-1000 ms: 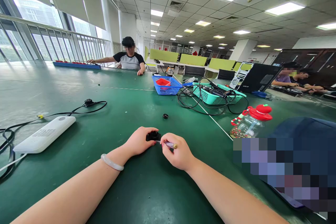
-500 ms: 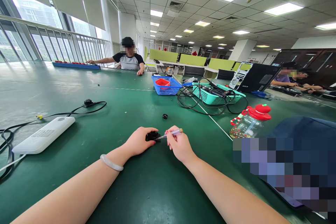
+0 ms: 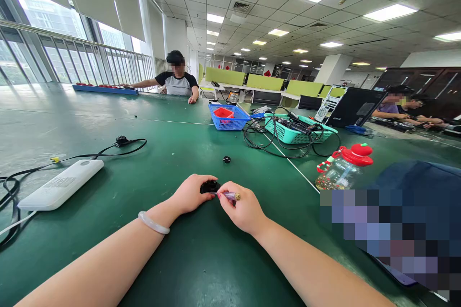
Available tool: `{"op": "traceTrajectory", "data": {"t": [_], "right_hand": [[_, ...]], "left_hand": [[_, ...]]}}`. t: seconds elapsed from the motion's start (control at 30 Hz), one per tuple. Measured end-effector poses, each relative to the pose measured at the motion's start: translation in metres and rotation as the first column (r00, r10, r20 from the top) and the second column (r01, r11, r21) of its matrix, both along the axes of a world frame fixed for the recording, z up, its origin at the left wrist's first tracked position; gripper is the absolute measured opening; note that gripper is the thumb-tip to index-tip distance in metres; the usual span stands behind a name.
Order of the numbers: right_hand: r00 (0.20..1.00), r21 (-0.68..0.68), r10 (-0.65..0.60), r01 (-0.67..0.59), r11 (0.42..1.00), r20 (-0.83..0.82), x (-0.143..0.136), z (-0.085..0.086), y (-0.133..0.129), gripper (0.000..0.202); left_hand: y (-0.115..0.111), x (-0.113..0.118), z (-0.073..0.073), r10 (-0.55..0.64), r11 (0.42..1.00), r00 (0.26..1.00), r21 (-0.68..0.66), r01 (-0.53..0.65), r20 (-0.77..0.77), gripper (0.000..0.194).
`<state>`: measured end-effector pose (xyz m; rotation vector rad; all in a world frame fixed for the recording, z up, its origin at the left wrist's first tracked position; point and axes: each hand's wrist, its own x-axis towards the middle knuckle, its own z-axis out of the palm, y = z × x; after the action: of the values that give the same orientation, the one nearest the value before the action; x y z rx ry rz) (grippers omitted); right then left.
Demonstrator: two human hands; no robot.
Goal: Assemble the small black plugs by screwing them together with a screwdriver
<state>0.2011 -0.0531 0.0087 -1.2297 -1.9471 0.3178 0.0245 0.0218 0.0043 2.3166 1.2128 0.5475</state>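
Observation:
My left hand (image 3: pixel 194 194) is closed round a small black part (image 3: pixel 209 186), holding it against the green tabletop between thumb and fingers. What the part is, I cannot make out. In my right hand (image 3: pixel 243 205) is a slim, pen-like screwdriver (image 3: pixel 231 195) with a clear purplish handle and a gold end. It lies nearly level and points left at the black part; my fingers hide its tip, so contact cannot be seen. Just beyond both hands a small round black piece (image 3: pixel 226 159) rests on the table.
To the left lie a white power bank (image 3: pixel 63 184) and a black strap with a small device (image 3: pixel 121 140). Farther off stand a blue basket (image 3: pixel 229 124) and a teal basket (image 3: pixel 293 135) with cables. A red-lidded jar (image 3: pixel 340 172) is at right. A person (image 3: pixel 177 79) sits across.
My right hand has moved left and slightly down, bringing the screwdriver closer to the black part and flatter. My left hand has stayed in place.

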Motion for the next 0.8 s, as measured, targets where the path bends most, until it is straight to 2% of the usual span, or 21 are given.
{"op": "traceTrajectory", "data": {"t": [0.13, 0.4, 0.7, 0.8], "right_hand": [[0.999, -0.052, -0.026, 0.024, 0.998, -0.028, 0.001, 0.000, 0.001, 0.017], [0.975, -0.180, -0.067, 0.028, 0.983, -0.213, 0.008, -0.010, 0.012, 0.030], [0.886, -0.319, -0.090, -0.067, 0.945, -0.455, 0.010, -0.017, 0.022, 0.036], [0.881, -0.315, -0.070, -0.092, 0.944, -0.468, 0.011, -0.016, 0.022, 0.036]], "left_hand": [[0.001, 0.000, -0.001, -0.002, 1.000, 1.000, 0.006, 0.002, 0.002, 0.044], [0.001, 0.000, -0.002, -0.005, 1.000, 1.000, 0.009, 0.005, -0.003, 0.046], [0.001, 0.000, -0.002, -0.001, 1.000, 1.000, 0.008, 0.001, 0.004, 0.047], [0.001, 0.000, -0.002, -0.002, 1.000, 1.000, 0.010, 0.002, 0.005, 0.047]]}}
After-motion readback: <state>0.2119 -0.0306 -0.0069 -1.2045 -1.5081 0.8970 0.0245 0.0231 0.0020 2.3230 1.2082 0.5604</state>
